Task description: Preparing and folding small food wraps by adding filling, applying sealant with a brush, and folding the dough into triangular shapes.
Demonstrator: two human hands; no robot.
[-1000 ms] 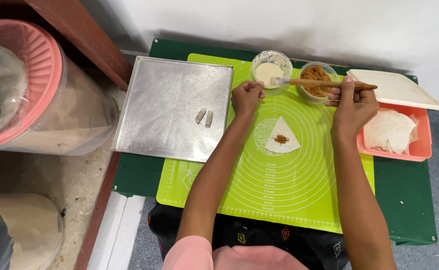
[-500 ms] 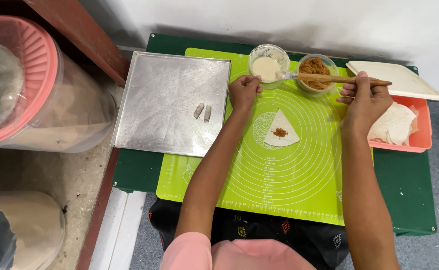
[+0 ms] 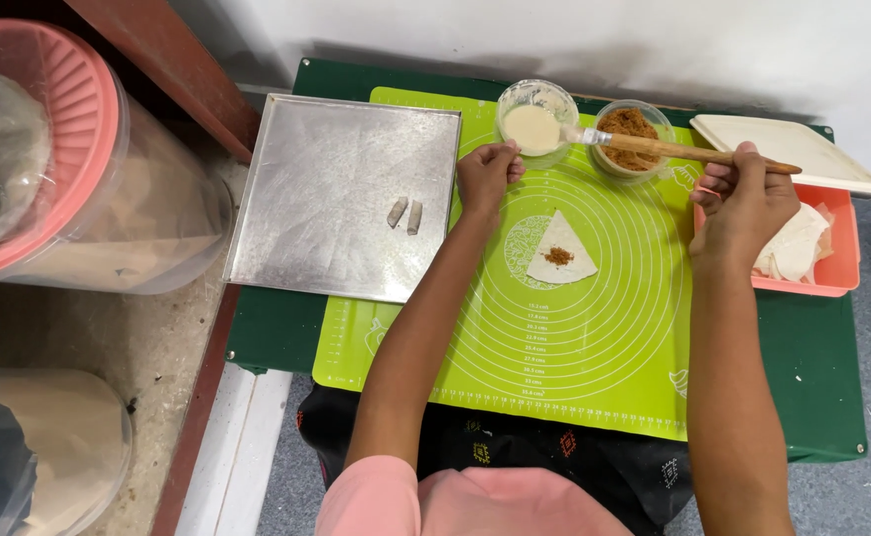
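Two bowls: one (image 3: 536, 121) of pale paste, one (image 3: 634, 134) of brown filling. One brush (image 3: 688, 151). One wrapper (image 3: 561, 251). Two rolls (image 3: 404, 214) on one tray (image 3: 346, 194). One green mat (image 3: 564, 337) on the desk (image 3: 812, 397). One orange box (image 3: 837, 273) of wrappers, with one white lid (image 3: 788, 149).

Right hand (image 3: 748, 203): fingers closed around the wooden handle of the brush, which runs level to its left; the bristles lie over the paste bowl's rim, the shaft across the filling bowl.

Left hand (image 3: 487, 174): loosely curled, fingertips touching the near rim of the paste bowl; holds nothing else.

Wrapper: white, triangular, flat on the mat, a small brown heap of filling at its centre. Lies just below and right of the left hand, well left of the right hand, touched by neither.

Rolls: small, pale, side by side, left of the left hand.
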